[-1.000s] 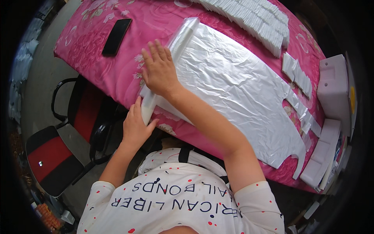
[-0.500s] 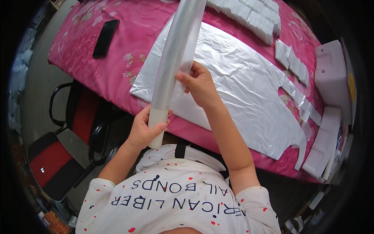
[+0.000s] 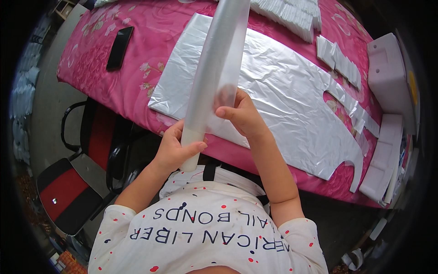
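Note:
A long roll of clear plastic film (image 3: 213, 64) slants up and away in front of me, its pale core tube (image 3: 194, 137) at the near end. My left hand (image 3: 175, 146) is wrapped round that lower end, thumb across the front. At the roll's right side, my right hand (image 3: 246, 116) pinches the loose edge of the film; its fingertips show blurred through the plastic, thumb in front. Beneath the roll, a large flat silvery plastic bag (image 3: 283, 91) with cut-out handles lies wrinkled on the table. The roll's far end runs out of view.
A pink flowered cloth (image 3: 96, 55) covers the table. On it lie a black phone (image 3: 120, 48), a stack of folded white plastic (image 3: 292, 16) and a smaller folded bundle (image 3: 338, 61). White foam boxes (image 3: 388, 73) stand at right. A black-and-red chair (image 3: 70, 189) is at left.
My right hand has shifted slightly down and right, and a wider flap of film now stands off the roll. The roll and my left hand have moved a little right.

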The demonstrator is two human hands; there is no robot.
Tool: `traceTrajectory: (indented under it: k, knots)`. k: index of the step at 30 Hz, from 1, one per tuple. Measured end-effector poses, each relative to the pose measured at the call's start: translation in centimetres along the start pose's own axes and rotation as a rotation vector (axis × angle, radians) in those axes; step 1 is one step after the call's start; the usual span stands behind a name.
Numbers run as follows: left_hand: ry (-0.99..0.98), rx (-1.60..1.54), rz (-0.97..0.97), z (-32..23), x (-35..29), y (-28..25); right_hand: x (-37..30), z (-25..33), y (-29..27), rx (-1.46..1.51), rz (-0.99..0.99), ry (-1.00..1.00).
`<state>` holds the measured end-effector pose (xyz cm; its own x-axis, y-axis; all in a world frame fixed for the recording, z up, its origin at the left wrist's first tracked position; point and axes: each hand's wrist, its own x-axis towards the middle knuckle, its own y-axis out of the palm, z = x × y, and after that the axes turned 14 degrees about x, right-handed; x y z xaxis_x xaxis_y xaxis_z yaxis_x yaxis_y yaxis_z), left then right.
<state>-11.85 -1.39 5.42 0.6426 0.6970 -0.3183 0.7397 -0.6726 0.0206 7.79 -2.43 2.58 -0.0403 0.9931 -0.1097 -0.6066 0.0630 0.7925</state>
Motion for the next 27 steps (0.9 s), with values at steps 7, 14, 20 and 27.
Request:
traceTrajectory:
  k: [7, 14, 20, 27]
  knots:
    - [-0.041, -0.009, 0.021, -0.5, 0.0, 0.6, -0.7, 1.5, -1.5, -0.222, 0.001, 0.122]
    - [-0.032, -0.121, 0.101, -0.2, 0.1, 1.4, -1.2, 0.3, -1.1, -0.086, -0.038, -0.033]
    - [-0.037, -0.367, 0.344, 0.2, 0.4, 1.5, -1.7, 1.2, -0.6, 0.054, 0.114, 0.079]
    - [-0.134, -0.827, 0.534, 3.8, 0.6, 1.1, -2.2, 1.5, -0.3, 0.04, 0.118, 0.075]
